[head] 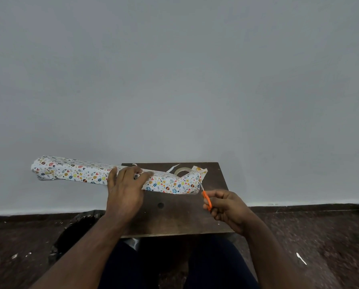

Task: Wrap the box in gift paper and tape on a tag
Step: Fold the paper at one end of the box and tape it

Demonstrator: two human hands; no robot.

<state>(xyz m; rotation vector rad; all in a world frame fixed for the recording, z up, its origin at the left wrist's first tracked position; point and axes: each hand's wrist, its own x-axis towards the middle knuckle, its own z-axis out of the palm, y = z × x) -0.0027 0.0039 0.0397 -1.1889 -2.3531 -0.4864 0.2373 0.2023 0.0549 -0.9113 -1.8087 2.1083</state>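
head view: right hand (226,207) holds scissors (205,197) at gift paper (91,174) edge.

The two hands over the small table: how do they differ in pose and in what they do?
The left hand lies flat with spread fingers, pressing on the gift paper; the right hand is curled round the orange scissors. The left hand sits mid-roll, the right hand at the paper's right end, where the blades meet the edge. Both work over the wooden table.

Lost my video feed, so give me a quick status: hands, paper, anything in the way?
Left hand flat on gift paper. Right hand grips orange scissors, blades at paper's right end. Tape roll behind, clear.
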